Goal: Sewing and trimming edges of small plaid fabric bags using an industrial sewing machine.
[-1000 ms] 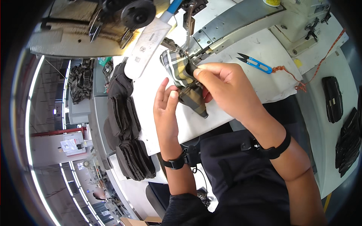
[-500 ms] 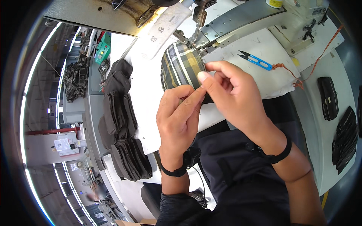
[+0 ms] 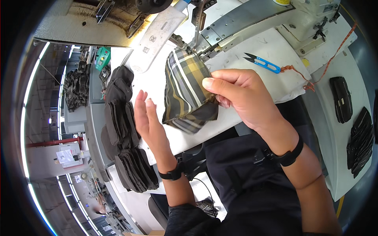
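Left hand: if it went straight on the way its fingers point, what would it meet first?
The left hand would probably meet the white bar first, though depth is unclear.

Pinching between thumb (image 3: 214, 84) and bent index finger on the right hand (image 3: 240, 94), with the other fingers curled underneath, partly hidden. Got the right wrist (image 3: 277, 137) pretty much in line with the right forearm (image 3: 299, 167), slanting up and left from a clearly bent elbow (image 3: 315, 184). Holding the left hand (image 3: 146, 120) well apart from the right, super loose, with fingertips pointing up and thumb raised just beside. Got the left forearm (image 3: 177, 192) angled up and a bit left too, with a fairly straight wrist (image 3: 162, 158).
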Demonstrator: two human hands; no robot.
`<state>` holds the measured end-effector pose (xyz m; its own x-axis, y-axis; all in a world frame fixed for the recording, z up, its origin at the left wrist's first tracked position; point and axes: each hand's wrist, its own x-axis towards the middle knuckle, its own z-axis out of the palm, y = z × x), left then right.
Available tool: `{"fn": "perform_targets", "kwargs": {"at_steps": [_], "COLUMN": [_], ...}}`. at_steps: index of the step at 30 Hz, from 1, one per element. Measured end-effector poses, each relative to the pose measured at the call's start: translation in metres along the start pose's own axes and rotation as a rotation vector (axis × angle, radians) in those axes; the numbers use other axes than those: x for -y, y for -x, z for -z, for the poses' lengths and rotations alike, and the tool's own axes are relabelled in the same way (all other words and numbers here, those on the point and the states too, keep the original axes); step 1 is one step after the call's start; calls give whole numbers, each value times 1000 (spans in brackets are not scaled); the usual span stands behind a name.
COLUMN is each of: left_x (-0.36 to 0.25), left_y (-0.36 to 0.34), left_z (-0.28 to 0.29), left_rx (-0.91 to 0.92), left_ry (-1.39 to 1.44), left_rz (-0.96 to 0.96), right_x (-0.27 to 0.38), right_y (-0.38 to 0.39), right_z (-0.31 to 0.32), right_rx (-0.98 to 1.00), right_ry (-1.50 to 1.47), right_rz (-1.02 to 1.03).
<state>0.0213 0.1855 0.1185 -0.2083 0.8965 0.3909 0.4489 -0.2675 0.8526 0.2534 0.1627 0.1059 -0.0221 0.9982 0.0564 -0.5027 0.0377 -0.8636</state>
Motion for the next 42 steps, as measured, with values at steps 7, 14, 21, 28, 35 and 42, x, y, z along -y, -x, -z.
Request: {"fn": "perform_targets", "kwargs": {"at_steps": [7,14,21,28,35,42], "left_x": [28,7,6,6,4,2], "left_y": [2,5,11,13,16,16], "left_z": [17,16,16,14,15,13], "left_rx": [348,222,187,195,151,166], "left_ry": [638,587,559,509,481,497], "left_rz": [539,431,438,402,354,401], "right_x": [-9,-5,2,3,13,9], "right_y": [0,-26,-12,-8,-7,-21], "right_z": [0,-5,7,-5,-10,-5], "right_rx": [-42,-125,-289,-351,-239,-278], "right_ry": [-41,217,342,872,1105,1217], "right_rz": [-166,174,186,668,669,641]}}
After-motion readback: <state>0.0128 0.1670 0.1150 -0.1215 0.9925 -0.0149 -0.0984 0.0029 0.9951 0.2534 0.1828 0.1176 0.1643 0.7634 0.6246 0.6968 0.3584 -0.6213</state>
